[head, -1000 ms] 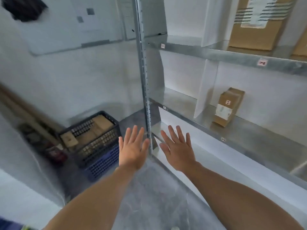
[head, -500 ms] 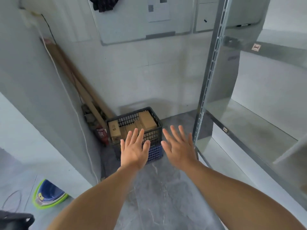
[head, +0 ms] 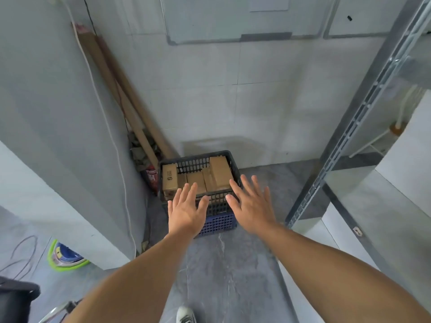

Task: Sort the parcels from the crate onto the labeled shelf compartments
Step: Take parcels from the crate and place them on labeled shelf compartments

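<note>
Hovering before crate [head: 219, 226] w/ parcels [head: 219, 173] — L hand [head: 186, 213], R hand [head: 253, 206], fingers spread

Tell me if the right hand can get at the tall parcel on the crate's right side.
Probably yes. The right hand is open and empty, held out toward the crate, whose top is open; the tall parcel lies uncovered, with nothing between it and the hand. Depth is unclear.

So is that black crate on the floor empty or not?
Not empty: the crate holds several brown cardboard parcels packed side by side. The exact count cannot be told.
</note>
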Available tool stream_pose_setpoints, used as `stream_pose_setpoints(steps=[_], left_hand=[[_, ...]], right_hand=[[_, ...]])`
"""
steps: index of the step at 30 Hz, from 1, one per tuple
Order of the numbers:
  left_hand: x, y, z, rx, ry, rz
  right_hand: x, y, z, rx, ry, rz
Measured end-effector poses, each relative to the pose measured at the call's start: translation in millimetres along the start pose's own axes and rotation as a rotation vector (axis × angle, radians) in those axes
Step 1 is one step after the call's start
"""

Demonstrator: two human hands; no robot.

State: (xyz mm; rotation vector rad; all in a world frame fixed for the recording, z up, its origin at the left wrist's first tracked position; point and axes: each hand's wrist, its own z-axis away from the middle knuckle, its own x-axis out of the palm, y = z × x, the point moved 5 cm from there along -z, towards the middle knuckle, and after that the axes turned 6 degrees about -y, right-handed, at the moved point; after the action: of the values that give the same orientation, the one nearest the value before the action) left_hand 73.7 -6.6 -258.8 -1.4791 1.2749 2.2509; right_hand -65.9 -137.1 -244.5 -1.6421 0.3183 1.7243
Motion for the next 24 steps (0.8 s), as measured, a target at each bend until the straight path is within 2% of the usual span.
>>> stream_pose_setpoints(steps=[10, 16, 24], left_hand=[[-14.4, -46.1, -144.2, -0.074, -0.041, 0.036], [-28.7, -74.9, -245.7, -0.126, -0.106, 0.061], [-17.5, -123.8, -327.9, -0.357, -0.22, 0.146]], right_hand=[[14.5, -22.9, -157.6, -0.042, -0.017, -0.027], [23.3, -42.3, -257.2, 0.015, -0.08, -0.07], [58.4, -56.1, -349.0, 0.104, -0.209, -0.305]])
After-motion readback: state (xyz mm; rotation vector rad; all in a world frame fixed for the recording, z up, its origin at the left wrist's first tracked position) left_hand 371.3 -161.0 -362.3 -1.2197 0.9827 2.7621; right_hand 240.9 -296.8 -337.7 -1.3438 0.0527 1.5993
